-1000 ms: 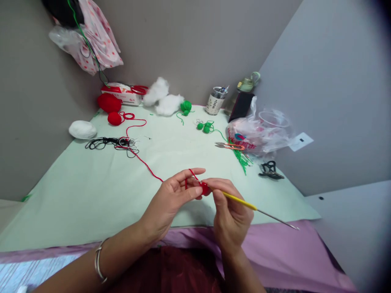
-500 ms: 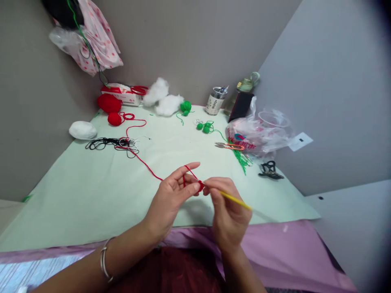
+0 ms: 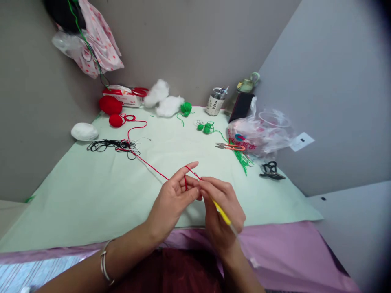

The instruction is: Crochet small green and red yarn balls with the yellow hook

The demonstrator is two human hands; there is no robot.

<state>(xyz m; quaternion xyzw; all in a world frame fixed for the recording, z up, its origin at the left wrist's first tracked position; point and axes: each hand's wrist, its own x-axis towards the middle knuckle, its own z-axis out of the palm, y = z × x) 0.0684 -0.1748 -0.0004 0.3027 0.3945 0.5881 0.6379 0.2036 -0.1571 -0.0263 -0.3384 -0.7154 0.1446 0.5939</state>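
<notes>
My left hand [image 3: 172,199] pinches a small red crochet piece, mostly hidden behind the fingertips. Red yarn [image 3: 152,167] runs over its raised index finger and trails back across the table to a red yarn ball [image 3: 115,120]. In my right hand [image 3: 224,209] is a crochet hook [image 3: 222,212] with a yellow handle, held like a pen and slanting down to the right. The hook's tip shows by the yarn near the left index finger. Both hands meet above the front part of the table.
Orange thread snips [image 3: 230,146], green yarn pieces [image 3: 207,129] and a black hair clip [image 3: 271,170] lie on the right, by a plastic bag [image 3: 259,132]. White stuffing [image 3: 169,106], a pen cup [image 3: 215,101] and a tissue box [image 3: 125,98] stand along the back. Black cord [image 3: 105,145] lies left.
The hook has swung steeper, its handle end moving down and left. My right hand has turned and shifted slightly left, closer over the left fingertips, covering more of the red piece.
</notes>
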